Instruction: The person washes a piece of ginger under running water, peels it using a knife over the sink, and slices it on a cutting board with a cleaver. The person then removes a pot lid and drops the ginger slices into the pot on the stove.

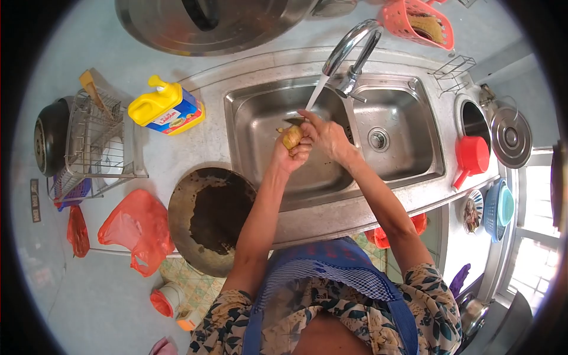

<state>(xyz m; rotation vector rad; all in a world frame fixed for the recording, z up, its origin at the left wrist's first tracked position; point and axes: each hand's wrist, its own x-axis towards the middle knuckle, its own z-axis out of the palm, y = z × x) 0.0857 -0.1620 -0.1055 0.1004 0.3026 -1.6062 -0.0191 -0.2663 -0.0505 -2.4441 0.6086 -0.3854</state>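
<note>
Over the left basin of the steel sink [254,171], my left hand [288,157] is closed around a small brownish-yellow root vegetable [291,137], perhaps ginger or potato. My right hand [329,139] is closed on a knife [294,121], whose dark blade shows just above the vegetable; its handle is hidden in my fingers. The index finger of that hand stretches forward along the blade side. Water [318,93] runs from the curved tap [349,44] down close to my right fingertips. A small yellowish scrap lies beside the blade.
A wok [183,236] stands on the counter at left, near a red plastic bag [139,228]. Behind are a yellow detergent jug [168,109] and a wire dish rack [94,142]. A red dipper [472,155] sits right of the sink, a pink basket [414,23] behind the tap.
</note>
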